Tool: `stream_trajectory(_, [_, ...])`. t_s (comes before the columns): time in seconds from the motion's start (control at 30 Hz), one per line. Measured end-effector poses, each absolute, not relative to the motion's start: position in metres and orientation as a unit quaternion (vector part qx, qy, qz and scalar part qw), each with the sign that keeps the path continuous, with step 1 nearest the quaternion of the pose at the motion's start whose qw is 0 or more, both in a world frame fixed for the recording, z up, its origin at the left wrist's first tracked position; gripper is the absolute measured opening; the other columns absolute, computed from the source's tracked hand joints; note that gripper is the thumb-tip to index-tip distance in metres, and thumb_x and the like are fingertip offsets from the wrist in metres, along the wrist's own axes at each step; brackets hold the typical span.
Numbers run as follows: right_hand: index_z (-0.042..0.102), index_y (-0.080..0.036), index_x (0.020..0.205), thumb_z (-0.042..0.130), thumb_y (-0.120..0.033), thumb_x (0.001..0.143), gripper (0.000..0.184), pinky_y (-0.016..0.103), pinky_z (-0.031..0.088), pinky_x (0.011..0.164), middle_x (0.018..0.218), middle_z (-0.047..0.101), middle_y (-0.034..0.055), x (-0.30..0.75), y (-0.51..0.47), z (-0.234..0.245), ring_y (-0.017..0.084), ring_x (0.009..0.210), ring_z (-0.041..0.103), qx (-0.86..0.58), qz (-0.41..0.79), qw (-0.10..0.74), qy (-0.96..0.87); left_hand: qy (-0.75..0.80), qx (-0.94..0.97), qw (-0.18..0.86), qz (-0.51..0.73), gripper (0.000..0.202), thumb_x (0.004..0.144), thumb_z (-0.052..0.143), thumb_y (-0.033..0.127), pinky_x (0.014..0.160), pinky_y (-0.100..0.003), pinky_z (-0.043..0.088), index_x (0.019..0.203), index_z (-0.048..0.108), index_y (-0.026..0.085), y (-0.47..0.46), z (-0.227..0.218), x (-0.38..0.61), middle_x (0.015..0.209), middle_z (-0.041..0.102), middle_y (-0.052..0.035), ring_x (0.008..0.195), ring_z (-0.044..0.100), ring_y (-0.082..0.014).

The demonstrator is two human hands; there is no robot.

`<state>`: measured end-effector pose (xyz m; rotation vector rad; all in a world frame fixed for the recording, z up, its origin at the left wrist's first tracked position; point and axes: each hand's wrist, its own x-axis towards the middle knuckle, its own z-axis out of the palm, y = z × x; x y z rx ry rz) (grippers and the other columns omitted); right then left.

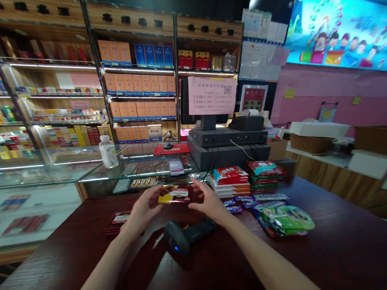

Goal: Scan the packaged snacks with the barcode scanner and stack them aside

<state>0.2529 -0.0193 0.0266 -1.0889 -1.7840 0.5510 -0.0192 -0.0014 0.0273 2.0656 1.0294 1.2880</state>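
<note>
My left hand [145, 210] grips the left end of a flat chocolate bar [174, 194] in a yellow and dark red wrapper, raised above the dark wooden counter. Close by the bar's right end is my right hand [208, 201], its thumb and fingers apart. A black barcode scanner [182, 236] with a small blue light lies on the counter below both hands. Left of my left wrist, partly hidden by it, is a small stack of dark red packs [115, 223].
Right of my hands lie stacked red-and-white boxes [230, 182], red and green packs [264, 175], purple-wrapped bars [246, 201] and green packages [286, 220]. Behind stand a cash register [227, 136], a white bottle [108, 152] on the glass case, and a phone [176, 167].
</note>
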Motion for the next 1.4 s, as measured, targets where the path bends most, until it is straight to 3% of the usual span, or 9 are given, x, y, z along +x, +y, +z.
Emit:
stream_trajectory(0.3, [0.039,-0.025,0.149,0.086,-0.023,0.065,0.096,0.046,0.042,0.1,0.124,0.063,0.0095,0.216,-0.028,0.048,0.029,0.113,0.055,-0.436,0.09,0.369,-0.816,0.415,0.826,0.111,0.364,0.063,0.073,0.07,0.028,0.085,-0.036,0.059,0.134,0.055,0.026,-0.002,0.038,-0.071,0.123,0.07,-0.0062,0.095,0.071,-0.0206])
stream_trajectory(0.43, [0.037,-0.026,0.151,0.087,-0.029,0.066,0.099,0.049,0.04,0.099,0.127,0.064,0.0114,0.195,-0.03,0.054,0.033,0.116,0.052,-0.438,0.031,0.314,-0.842,0.399,0.865,0.021,0.303,0.065,0.078,0.069,0.031,0.089,-0.034,0.056,0.14,0.048,0.03,-0.01,0.044,-0.097,0.122,0.07,-0.0044,0.099,0.07,-0.02])
stream_trajectory(0.53, [0.033,-0.025,0.152,0.087,-0.033,0.065,0.103,0.052,0.032,0.107,0.128,0.065,0.0112,0.18,-0.03,0.057,0.033,0.124,0.048,-0.417,-0.005,0.29,-0.862,0.41,0.872,-0.061,0.262,0.069,0.077,0.072,0.038,0.102,-0.044,0.048,0.141,0.047,0.031,-0.015,0.048,-0.114,0.125,0.068,-0.0057,0.114,0.063,-0.0256])
stream_trajectory(0.63, [0.03,-0.025,0.153,0.087,-0.037,0.067,0.104,0.057,0.014,0.117,0.128,0.066,0.0104,0.165,-0.027,0.06,0.033,0.132,0.044,-0.407,-0.04,0.276,-0.87,0.447,0.859,-0.1,0.228,0.069,0.078,0.072,0.043,0.114,-0.059,0.03,0.141,0.047,0.031,-0.015,0.049,-0.13,0.132,0.064,-0.0078,0.128,0.054,-0.0302])
stream_trajectory(0.73, [0.028,-0.021,0.154,0.085,-0.04,0.069,0.105,0.061,0.002,0.118,0.129,0.066,0.0118,0.149,-0.025,0.061,0.033,0.135,0.042,-0.41,-0.059,0.264,-0.871,0.485,0.846,-0.097,0.199,0.069,0.079,0.069,0.047,0.117,-0.064,0.017,0.142,0.044,0.032,-0.013,0.046,-0.146,0.139,0.06,-0.0077,0.135,0.048,-0.0309])
stream_trajectory(0.87, [0.024,-0.021,0.156,0.085,-0.044,0.069,0.109,0.063,-0.002,0.118,0.125,0.069,0.0118,0.128,-0.024,0.059,0.034,0.136,0.043,-0.416,-0.065,0.244,-0.874,0.513,0.835,-0.077,0.186,0.073,0.076,0.07,0.046,0.118,-0.065,0.01,0.142,0.043,0.032,-0.015,0.041,-0.162,0.139,0.06,-0.007,0.136,0.047,-0.0312])
stream_trajectory(1.4, [0.023,-0.019,0.155,0.086,-0.047,0.065,0.113,0.062,0.0,0.118,0.128,0.066,0.0164,0.08,-0.014,0.048,0.033,0.133,0.047,-0.469,-0.005,0.152,-0.87,0.572,0.804,0.076,0.143,0.076,0.067,0.067,0.038,0.114,-0.062,0.013,0.138,0.04,0.03,-0.011,0.044,-0.184,0.124,0.07,-0.0049,0.127,0.056,-0.0321])
